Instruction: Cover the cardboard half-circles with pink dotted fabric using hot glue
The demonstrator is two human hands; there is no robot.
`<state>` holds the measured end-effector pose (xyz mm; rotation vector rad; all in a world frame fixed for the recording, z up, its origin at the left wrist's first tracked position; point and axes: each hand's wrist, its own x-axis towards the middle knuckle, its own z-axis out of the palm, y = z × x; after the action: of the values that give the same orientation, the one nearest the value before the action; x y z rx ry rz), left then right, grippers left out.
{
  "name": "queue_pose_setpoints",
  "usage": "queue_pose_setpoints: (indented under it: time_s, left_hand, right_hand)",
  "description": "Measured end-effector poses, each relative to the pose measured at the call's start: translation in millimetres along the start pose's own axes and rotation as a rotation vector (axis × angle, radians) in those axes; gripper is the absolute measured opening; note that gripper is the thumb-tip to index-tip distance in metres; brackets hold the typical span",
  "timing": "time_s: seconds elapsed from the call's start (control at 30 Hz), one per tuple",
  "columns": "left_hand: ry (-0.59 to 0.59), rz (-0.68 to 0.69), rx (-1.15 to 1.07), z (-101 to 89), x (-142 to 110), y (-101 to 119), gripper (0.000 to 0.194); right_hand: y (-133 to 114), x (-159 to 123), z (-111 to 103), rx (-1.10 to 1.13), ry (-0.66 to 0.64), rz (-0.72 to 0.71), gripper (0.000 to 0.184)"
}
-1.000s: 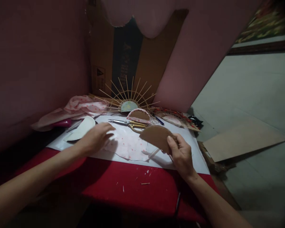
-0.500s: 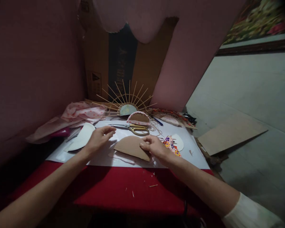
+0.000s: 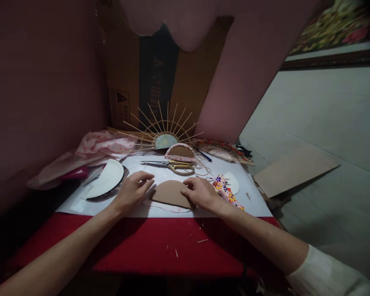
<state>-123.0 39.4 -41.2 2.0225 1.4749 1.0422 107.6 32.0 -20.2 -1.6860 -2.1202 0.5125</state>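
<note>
A brown half-round piece of cardboard point(image 3: 171, 193) is pinched at its right side between the thumb and fingers of my right hand point(image 3: 200, 191). Under it lies a pale, pink-spotted piece of fabric point(image 3: 168, 209), mostly covered. My left hand point(image 3: 135, 189) hovers just left of the cardboard, fingers apart and holding nothing. Behind the cardboard rest gold-handled scissors point(image 3: 169, 165), blades toward the left. Just beyond them stands a cardboard half-round edged with spotted fabric point(image 3: 180, 152). To the left of my left hand are white half-round pieces point(image 3: 106, 181).
A half-round frame with spread thin sticks point(image 3: 166, 142) leans at the back. Spotted cloth point(image 3: 103, 146) is heaped back left. Flowered fabric point(image 3: 225, 190) lies right of my right hand, a blue pen point(image 3: 206, 156) farther back. A cardboard sheet point(image 3: 296, 169) is beyond the table's right side.
My left hand has moved right, nearer the half-round cardboard. The cardboard has settled lower and flatter over the spotted fabric, still in my right hand.
</note>
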Motion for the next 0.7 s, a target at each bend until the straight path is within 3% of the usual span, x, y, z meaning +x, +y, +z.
queue_pose_setpoints:
  time_s: [0.1,0.23,0.5,0.7]
  left_hand:
    - [-0.095,0.217,0.028,3.1,-3.7,6.3,0.022]
    - [-0.252,0.462,0.246,7.2,-5.6,5.7,0.022]
    - [-0.278,0.485,0.381,9.6,-7.9,8.7,0.026]
    - [-0.271,0.489,0.384,14.6,-6.2,7.4,0.024]
  right_hand:
    - [-3.7,-4.4,-3.0,-0.099,0.040,-0.005,0.012]
    - [2.8,-4.5,-14.2,-0.145,0.068,-0.015,0.019]
    - [29.6,-4.6,-37.9,-0.073,-0.058,-0.022,0.015]
    - [33.5,-22.9,-36.9,-0.098,-0.149,-0.109,0.010]
